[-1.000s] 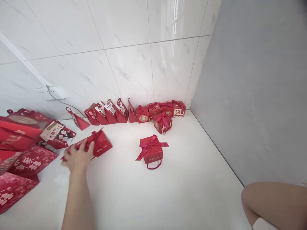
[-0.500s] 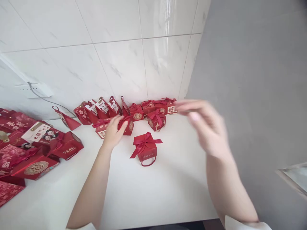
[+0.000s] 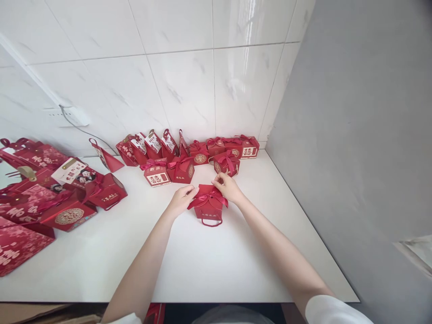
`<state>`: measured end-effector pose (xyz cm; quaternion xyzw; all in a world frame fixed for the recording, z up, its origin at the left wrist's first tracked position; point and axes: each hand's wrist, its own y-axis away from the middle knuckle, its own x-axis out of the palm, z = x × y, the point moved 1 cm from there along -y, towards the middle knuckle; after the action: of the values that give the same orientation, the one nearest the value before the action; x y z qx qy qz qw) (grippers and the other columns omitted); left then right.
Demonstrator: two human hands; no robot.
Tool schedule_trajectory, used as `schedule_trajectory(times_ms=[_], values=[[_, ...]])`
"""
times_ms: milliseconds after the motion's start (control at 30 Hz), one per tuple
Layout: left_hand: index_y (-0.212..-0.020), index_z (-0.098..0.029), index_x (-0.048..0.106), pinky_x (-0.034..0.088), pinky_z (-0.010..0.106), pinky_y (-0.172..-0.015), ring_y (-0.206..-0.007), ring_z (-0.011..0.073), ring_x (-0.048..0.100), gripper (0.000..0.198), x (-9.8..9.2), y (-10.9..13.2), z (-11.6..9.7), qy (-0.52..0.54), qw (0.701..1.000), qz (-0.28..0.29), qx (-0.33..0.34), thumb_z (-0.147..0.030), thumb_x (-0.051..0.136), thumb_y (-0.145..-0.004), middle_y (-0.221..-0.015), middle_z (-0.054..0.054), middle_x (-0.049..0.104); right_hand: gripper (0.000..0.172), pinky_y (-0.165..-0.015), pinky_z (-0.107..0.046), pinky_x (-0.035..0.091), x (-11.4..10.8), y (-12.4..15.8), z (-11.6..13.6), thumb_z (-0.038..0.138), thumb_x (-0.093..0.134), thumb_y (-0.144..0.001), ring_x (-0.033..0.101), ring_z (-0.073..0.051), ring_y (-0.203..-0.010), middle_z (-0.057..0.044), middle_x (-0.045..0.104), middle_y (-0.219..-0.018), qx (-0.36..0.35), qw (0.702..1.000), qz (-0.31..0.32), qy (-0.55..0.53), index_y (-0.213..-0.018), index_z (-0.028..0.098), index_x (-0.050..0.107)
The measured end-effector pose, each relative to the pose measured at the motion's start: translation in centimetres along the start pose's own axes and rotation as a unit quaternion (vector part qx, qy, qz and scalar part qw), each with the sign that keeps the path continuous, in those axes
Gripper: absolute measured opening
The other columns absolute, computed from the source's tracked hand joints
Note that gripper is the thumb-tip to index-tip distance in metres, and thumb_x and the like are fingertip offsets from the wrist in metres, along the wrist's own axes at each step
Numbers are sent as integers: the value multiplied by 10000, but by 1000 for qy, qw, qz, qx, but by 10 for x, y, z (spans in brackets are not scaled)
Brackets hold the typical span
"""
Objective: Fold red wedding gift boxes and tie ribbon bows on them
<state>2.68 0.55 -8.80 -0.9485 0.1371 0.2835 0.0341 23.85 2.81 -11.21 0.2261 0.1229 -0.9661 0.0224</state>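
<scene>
A small red gift box (image 3: 208, 211) stands mid-table, with a dark red ribbon bow across its top and a twisted cord handle hanging in front. A flap at its back edge is raised. My left hand (image 3: 184, 200) closes thumb and fingers at the box's upper left corner. Opposite it, my right hand (image 3: 228, 186) pinches at the upper right corner of the flap. Just behind the right hand sits another ribbon-tied red box (image 3: 227, 163). The exact edges between my fingertips are too small to make out.
Ribbon-tied red boxes (image 3: 233, 147) and pointed favour boxes (image 3: 153, 143) line the tiled wall. A heap of larger red boxes (image 3: 70, 211) fills the table's left side. A grey cable (image 3: 81, 128) runs from the wall socket (image 3: 72, 116). The white table (image 3: 256, 270) meets a grey wall at right.
My left hand has come from the back boxes to the central box. My right hand has swung down and left onto it. The box's back flap now stands up.
</scene>
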Motion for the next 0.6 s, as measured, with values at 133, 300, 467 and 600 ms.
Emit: schedule_trajectory(times_ms=[133,300,467,600], values=[[-1408,-304,337,363,385,-1057,-1345,281,369,851,-4,11,18,81,990,91,72,-504,739,-685,-1486,84,346,430,-997,-348,398,-4,24,-19,531,431,-912,515,-192,-1168,-87,506,-1305,-46,982,-24,-180,-1238,252,450],[-1508,-281,130,261,496,-1138,-1402,342,267,1144,8,12,41,103,976,178,66,-412,823,-608,-1530,127,276,1108,-1160,-438,202,3,56,-42,553,739,-693,213,-253,-1435,-73,167,-1571,-67,951,166,-252,-1514,315,35],[-1453,-217,296,384,490,-1069,-1276,325,467,931,27,4,46,184,974,118,54,-382,781,-676,-1397,143,481,1045,-1126,-472,301,6,54,-36,412,774,-714,388,-259,-1349,-71,358,-1496,-54,932,214,-286,-1509,313,103],[-1322,-168,480,397,442,-1063,-1252,304,496,638,34,-6,45,204,975,47,77,-461,659,-785,-1364,134,521,584,-1140,-434,298,13,41,-29,465,578,-878,409,-234,-1336,-44,471,-1424,-33,930,172,-322,-1402,268,410]])
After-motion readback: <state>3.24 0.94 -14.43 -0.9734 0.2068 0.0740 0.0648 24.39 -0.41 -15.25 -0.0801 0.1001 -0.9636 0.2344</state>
